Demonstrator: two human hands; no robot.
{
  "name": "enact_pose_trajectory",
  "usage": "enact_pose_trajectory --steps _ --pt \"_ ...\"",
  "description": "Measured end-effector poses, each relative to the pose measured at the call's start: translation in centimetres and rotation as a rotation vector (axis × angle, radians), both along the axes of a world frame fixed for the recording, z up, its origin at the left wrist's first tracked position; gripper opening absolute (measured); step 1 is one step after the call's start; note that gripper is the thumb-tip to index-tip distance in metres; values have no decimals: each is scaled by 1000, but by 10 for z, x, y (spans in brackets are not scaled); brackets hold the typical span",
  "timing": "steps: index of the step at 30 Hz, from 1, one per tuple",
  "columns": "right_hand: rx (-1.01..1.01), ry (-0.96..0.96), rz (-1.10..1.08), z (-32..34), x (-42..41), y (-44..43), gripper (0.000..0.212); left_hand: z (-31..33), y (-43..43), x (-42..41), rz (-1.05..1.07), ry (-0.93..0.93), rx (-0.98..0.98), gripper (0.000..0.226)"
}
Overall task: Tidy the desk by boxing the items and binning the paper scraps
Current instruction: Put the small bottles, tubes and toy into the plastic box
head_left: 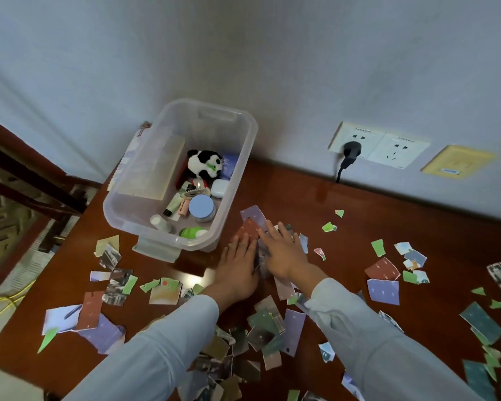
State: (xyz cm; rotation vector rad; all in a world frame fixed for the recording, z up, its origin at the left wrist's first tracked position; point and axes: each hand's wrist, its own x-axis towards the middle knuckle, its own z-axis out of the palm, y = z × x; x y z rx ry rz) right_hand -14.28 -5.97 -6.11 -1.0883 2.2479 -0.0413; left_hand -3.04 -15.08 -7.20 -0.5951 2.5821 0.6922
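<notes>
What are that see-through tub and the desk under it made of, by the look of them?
The tub looks like clear, slightly frosted plastic: the panda toy shows through its walls. The desk seems reddish-brown wood or veneer with a glossy finish, since it mirrors light near the wall; solid or laminate cannot be told.

A clear plastic box (pixel 182 175) is set at upper centre-left of the frame, open-topped, on the desk (pixel 388 215). A panda toy (pixel 204 164), a blue-lidded jar (pixel 201 207), tubes and small bottles are held in it. Torn paper scraps (pixel 383 290), green, purple, red-brown and photo-printed, are scattered flat across the lower frame, thickest at lower centre.
</notes>
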Motion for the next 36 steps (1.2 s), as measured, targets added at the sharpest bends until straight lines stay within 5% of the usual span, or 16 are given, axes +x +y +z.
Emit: enact_pose_trajectory --steps 6,10,18,23,30,36 --pt "-112 -19 -104 11 7 7 51 8 1 -1 195 137 -12 53" --pt "-201 -71 -289 19 1 -1 35 4 -10 -11 263 94 0 66" --pt "-157 11 -312 9 -15 -20 64 -7 -15 -18 212 33 -112 75" --pt "-126 104 -295 -1 -14 -28 55 -5 -16 -20 216 41 -88 74" --pt "-166 79 -359 -2 -7 -22 39 -4 -12 -17 202 70 -88 54" --pt "-290 -184 -515 -2 5 -2 33 -4 -5 -6 198 141 -92 27"
